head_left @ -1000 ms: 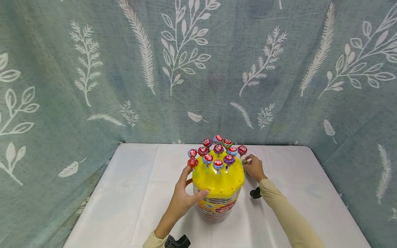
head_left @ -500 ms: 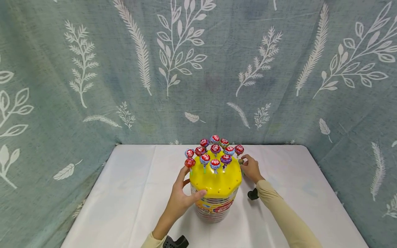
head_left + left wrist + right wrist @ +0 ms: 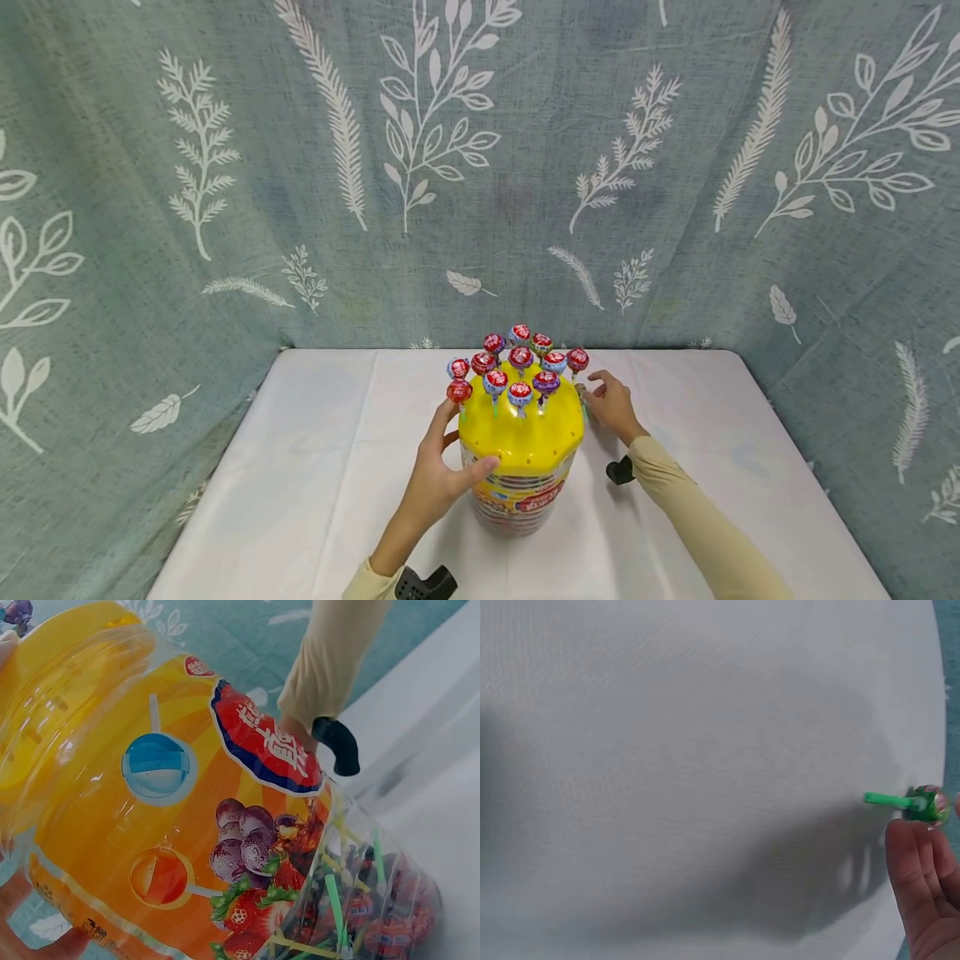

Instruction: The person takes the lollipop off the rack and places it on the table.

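Observation:
A clear plastic jar (image 3: pixel 517 504) with a yellow lid (image 3: pixel 517 446) stands on the table. Several wrapped lollipops (image 3: pixel 521 393) stick up from the lid's far half. My left hand (image 3: pixel 438 483) grips the jar around its top on the left, thumb at the lid's near edge. Beside the lid's right edge, my right hand (image 3: pixel 613 407) pinches a lollipop (image 3: pixel 930 805) in a green and pink wrapper, its green stick pointing away from the fingertips (image 3: pixel 901 834). In the left wrist view, more lollipops (image 3: pixel 390 934) lie in the jar's bottom behind the printed label (image 3: pixel 180 825).
A white cloth covers the table (image 3: pixel 330 467). Behind it hangs a grey-green curtain (image 3: pixel 517 275) with white leaf patterns, which also runs along both sides. Small holes dot the near part of the lid. A black wrist camera (image 3: pixel 620 471) sits below the right hand.
My right wrist has shifted slightly right, and the index finger has lifted around the lollipop, which sits a little lower in the fingers. My left hand and the jar have stayed in place.

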Tool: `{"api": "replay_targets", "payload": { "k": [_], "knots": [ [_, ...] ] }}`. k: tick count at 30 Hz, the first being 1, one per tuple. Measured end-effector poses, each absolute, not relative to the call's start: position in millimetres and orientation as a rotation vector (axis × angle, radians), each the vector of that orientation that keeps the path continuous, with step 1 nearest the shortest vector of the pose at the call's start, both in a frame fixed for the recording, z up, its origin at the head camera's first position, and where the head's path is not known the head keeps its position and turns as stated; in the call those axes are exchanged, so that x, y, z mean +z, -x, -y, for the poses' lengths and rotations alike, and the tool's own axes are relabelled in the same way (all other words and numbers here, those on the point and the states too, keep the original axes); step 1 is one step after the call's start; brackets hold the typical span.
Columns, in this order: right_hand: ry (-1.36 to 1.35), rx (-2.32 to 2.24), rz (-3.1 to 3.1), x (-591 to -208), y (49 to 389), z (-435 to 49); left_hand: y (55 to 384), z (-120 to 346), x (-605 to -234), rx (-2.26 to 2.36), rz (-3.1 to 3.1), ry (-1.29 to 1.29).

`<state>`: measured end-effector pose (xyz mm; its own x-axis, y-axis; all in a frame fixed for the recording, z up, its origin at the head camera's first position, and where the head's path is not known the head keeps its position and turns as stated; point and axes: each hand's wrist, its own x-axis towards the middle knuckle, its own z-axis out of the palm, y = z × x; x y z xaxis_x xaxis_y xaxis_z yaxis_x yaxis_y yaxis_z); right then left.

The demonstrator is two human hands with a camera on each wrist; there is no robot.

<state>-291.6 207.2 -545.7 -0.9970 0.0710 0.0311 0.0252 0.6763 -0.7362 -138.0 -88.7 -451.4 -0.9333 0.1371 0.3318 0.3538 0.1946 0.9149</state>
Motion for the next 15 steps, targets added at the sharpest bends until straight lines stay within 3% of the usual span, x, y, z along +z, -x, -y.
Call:
{"api": "replay_targets", "payload": {
  "k": [15],
  "knots": [
    [-0.155,1.329,2.593,-506,278,-214,138,89,-452,-1.84,2.288,0.464]
  ]
}}
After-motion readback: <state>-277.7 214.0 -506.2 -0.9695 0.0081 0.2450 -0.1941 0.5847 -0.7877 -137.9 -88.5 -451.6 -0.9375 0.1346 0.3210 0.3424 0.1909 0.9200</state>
